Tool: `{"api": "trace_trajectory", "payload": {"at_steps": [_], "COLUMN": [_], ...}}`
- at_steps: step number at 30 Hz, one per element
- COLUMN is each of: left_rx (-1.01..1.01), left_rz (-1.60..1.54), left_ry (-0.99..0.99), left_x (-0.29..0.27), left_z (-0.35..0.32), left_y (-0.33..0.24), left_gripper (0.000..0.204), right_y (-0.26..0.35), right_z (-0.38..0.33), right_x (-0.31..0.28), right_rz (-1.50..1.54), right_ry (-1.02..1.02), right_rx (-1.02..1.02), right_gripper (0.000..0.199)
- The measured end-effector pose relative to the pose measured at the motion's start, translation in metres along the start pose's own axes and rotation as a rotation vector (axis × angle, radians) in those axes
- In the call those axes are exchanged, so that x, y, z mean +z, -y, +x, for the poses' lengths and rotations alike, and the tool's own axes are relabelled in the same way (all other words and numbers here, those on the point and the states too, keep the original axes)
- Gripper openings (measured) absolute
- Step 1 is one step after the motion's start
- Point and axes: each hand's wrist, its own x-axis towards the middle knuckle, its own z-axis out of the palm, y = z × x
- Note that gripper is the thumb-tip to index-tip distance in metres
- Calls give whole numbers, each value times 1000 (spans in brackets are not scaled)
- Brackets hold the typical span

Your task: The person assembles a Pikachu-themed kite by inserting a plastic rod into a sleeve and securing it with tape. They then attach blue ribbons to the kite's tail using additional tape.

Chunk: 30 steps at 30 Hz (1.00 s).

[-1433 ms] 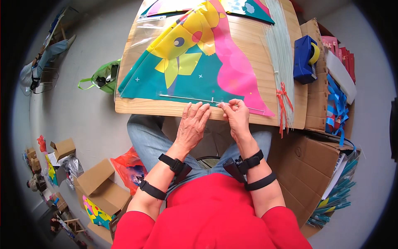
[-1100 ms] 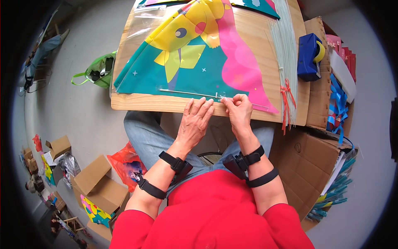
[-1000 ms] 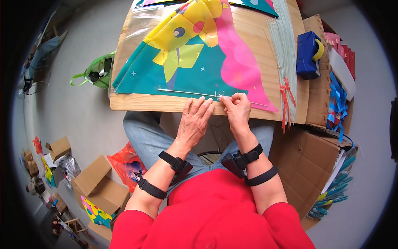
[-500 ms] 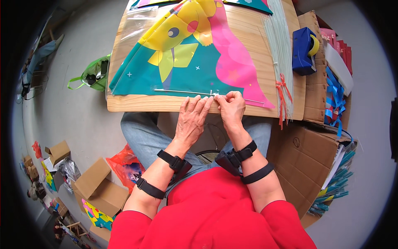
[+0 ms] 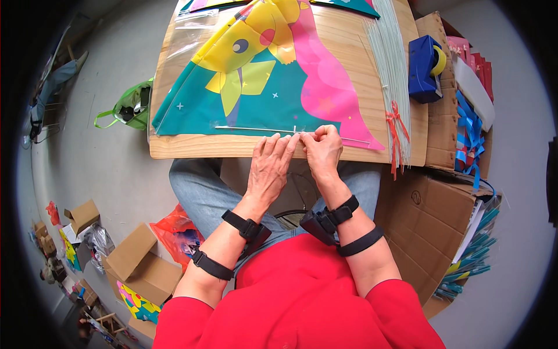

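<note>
A printed kite sheet (image 5: 267,104) in teal, yellow and pink lies flat at the near side of the wooden table (image 5: 192,147). Along its near edge runs a thin white rod (image 5: 250,128), with a small whitish piece (image 5: 294,130) standing at about its middle. My left hand (image 5: 269,163) rests on the near edge, fingers stretched out and fingertips just below the rod. Right beside it, my right hand (image 5: 323,152) pinches thumb and fingers together at the rod; whatever is between them is hidden by the fingertips.
To the right lies a bundle of thin white rods (image 5: 390,75) tied with red ribbon (image 5: 397,131). Beyond it are a blue tape dispenser (image 5: 425,70) and cardboard boxes (image 5: 427,227). A green bag (image 5: 135,107) stands left of the table. Another printed sheet (image 5: 354,6) lies at the far edge.
The white bit at my right fingertips shows less now, as the fingers have closed in over it. My left hand stays nearly in place.
</note>
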Motion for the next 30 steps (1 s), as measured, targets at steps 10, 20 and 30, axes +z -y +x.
{"api": "trace_trajectory", "payload": {"at_steps": [10, 20, 30], "left_rx": [-42, -45, -116], "left_rz": [-75, -42, -23], "left_ry": [-30, -39, -15], "left_x": [-2, -2, -4], "left_z": [4, 5, 10], "left_y": [-4, -8, -18], "left_gripper": [70, 67, 63], "right_y": [0, 14, 32], "right_z": [4, 3, 4], "right_x": [0, -4, -14], "right_rz": [-74, 22, 28], "right_ry": [2, 40, 141], "right_rx": [-41, 6, 212], "right_gripper": [26, 29, 43]}}
